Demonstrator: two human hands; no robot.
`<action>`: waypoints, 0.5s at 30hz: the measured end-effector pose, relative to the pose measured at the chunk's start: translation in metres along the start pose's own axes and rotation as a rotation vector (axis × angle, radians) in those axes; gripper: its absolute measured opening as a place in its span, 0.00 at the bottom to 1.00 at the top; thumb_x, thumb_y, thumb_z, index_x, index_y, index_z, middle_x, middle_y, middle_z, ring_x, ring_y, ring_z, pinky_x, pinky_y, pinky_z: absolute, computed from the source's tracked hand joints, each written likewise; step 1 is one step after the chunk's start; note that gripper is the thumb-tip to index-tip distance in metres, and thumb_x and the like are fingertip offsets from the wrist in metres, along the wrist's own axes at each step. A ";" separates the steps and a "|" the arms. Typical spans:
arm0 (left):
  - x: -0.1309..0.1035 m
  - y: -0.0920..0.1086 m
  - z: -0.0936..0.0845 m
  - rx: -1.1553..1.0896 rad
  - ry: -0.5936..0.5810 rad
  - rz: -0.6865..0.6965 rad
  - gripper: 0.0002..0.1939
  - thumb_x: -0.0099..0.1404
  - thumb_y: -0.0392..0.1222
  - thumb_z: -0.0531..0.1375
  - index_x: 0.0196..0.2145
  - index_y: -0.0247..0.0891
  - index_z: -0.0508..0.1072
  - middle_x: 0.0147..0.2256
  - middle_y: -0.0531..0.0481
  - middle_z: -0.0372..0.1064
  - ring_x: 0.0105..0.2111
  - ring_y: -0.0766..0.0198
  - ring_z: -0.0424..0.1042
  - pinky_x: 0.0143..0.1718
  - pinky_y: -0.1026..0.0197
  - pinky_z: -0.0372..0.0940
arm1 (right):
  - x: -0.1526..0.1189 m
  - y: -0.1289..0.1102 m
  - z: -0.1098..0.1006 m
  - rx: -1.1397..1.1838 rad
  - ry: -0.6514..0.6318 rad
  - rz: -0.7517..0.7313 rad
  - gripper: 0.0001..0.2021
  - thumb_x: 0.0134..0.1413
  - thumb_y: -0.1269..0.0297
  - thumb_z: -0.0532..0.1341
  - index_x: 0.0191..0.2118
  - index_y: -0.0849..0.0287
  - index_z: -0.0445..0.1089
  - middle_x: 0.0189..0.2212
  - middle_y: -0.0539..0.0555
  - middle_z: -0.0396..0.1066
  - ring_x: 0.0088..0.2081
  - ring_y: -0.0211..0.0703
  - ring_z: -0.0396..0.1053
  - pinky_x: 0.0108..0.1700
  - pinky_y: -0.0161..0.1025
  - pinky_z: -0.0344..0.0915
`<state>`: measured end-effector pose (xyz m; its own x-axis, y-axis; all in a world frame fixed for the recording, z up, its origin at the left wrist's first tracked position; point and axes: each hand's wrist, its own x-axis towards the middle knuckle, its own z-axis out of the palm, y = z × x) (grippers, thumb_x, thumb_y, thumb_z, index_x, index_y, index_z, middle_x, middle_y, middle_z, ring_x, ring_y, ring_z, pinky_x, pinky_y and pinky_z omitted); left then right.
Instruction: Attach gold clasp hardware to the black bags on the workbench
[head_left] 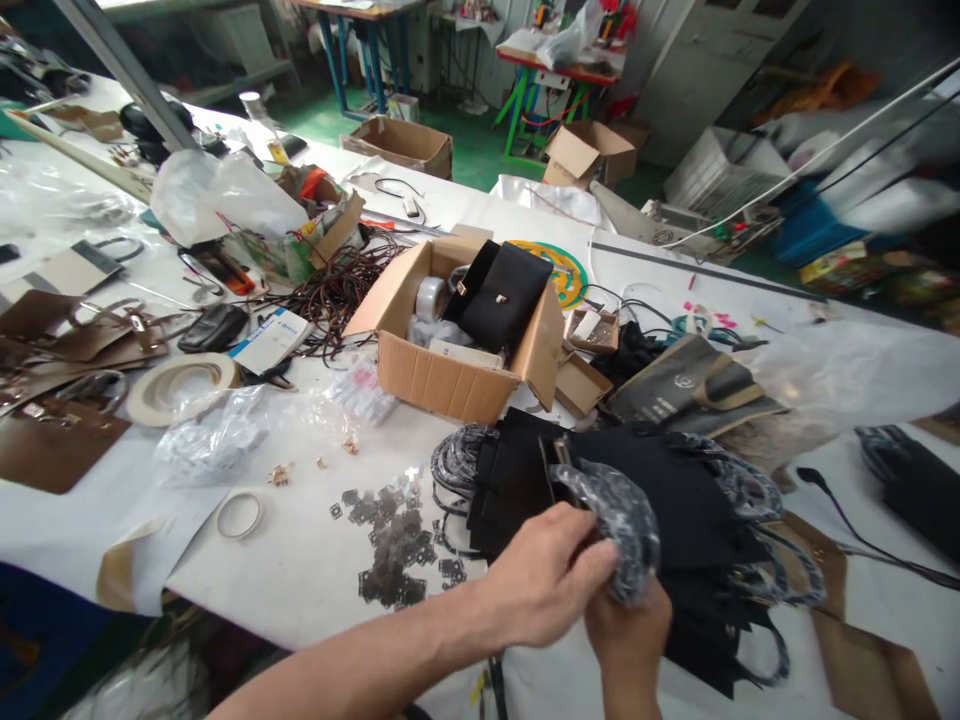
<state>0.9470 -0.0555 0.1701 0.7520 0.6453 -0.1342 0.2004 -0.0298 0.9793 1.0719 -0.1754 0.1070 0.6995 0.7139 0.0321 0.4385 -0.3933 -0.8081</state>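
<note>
1. Plastic-wrapped handle (634,510), dark under its clear film, is up in the person's two hands, above a spread of black bag pieces (675,490) on the white table (300,590).
2. Left hand (551,575) has its fingers curled in and its thumb pressed close, closed on the near side of the handle.
3. Right hand (634,620) comes up below the handle, against its lower end; its fingers are hidden from me, so I can't tell how tightly they are closed.
4. Just left of the black pieces lies a loose heap of small dark metal plates (401,545), with a narrow tape roll (220,518) farther left and a few gold-coloured fittings (279,475) above it.
5. Behind the pieces stands an open cardboard box (450,380), a black bag (506,295) and a grey tape roll (430,298) inside.
6. Farther out, I see tangled brown cords (352,285) beside the box, and brown bags (60,435) at the left.
</note>
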 end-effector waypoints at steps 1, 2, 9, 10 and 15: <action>0.001 -0.003 -0.005 0.014 -0.029 0.082 0.10 0.76 0.43 0.53 0.42 0.40 0.74 0.40 0.49 0.74 0.42 0.62 0.74 0.47 0.63 0.68 | 0.001 0.001 -0.007 -0.029 0.107 0.047 0.20 0.47 0.48 0.73 0.37 0.61 0.78 0.31 0.56 0.79 0.33 0.52 0.76 0.39 0.43 0.73; 0.004 -0.011 -0.014 0.053 -0.023 0.122 0.10 0.76 0.42 0.53 0.45 0.41 0.75 0.43 0.48 0.74 0.45 0.61 0.74 0.51 0.62 0.68 | 0.003 0.000 -0.013 -0.044 0.206 0.092 0.20 0.47 0.47 0.73 0.35 0.61 0.78 0.31 0.56 0.78 0.33 0.52 0.76 0.42 0.44 0.72; 0.045 -0.125 -0.098 0.689 0.215 -0.614 0.12 0.64 0.37 0.64 0.46 0.34 0.72 0.50 0.34 0.70 0.52 0.45 0.73 0.54 0.49 0.68 | 0.011 -0.019 0.003 0.094 0.317 0.277 0.22 0.51 0.45 0.72 0.37 0.62 0.78 0.35 0.57 0.78 0.37 0.50 0.74 0.48 0.47 0.70; 0.046 -0.130 -0.103 0.685 0.188 -0.612 0.10 0.63 0.34 0.63 0.43 0.35 0.72 0.47 0.36 0.72 0.50 0.47 0.75 0.52 0.51 0.69 | 0.011 -0.022 0.010 0.076 0.314 0.279 0.23 0.51 0.44 0.71 0.37 0.62 0.78 0.35 0.57 0.78 0.37 0.51 0.75 0.48 0.47 0.70; 0.041 -0.102 -0.085 0.630 0.208 -0.491 0.10 0.64 0.35 0.59 0.44 0.39 0.70 0.44 0.44 0.74 0.45 0.53 0.76 0.48 0.56 0.68 | 0.010 -0.039 0.038 0.036 0.292 0.210 0.22 0.55 0.44 0.68 0.38 0.62 0.77 0.36 0.60 0.80 0.38 0.52 0.77 0.45 0.45 0.72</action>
<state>0.9043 0.0390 0.0774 0.3684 0.8224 -0.4335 0.8368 -0.0903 0.5400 1.0407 -0.1308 0.1168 0.9061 0.4223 0.0259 0.2519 -0.4891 -0.8351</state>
